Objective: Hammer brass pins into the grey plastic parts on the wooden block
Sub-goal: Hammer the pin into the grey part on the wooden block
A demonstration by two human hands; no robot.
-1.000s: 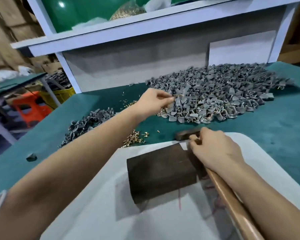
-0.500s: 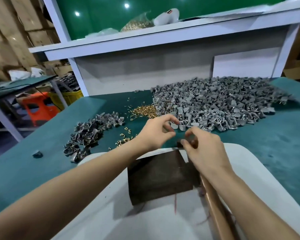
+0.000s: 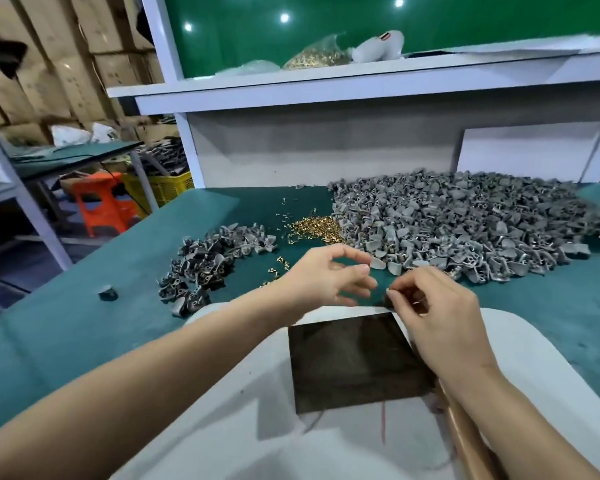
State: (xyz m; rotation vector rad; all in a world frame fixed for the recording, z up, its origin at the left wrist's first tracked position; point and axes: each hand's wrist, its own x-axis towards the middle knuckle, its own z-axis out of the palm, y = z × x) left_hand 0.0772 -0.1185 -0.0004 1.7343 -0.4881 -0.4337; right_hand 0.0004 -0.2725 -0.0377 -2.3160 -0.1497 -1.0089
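Hands are meeting at the far edge of the dark wooden block [image 3: 354, 362], which is lying on the white board [image 3: 222, 427] at the worktop's [image 3: 84, 323] near edge; our left hand [image 3: 326, 278] is hovering, curled fingers apart; our right hand [image 3: 444, 317] is curling its fingers together round the wooden-handled hammer [image 3: 463, 441]; loose brass pins [image 3: 314, 226] and heaped grey plastic parts [image 3: 465, 220] are lying toward the far edge.

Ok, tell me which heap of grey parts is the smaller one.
The left heap, a loose cluster; the right heap is far broader, and the brass pins lie between them.
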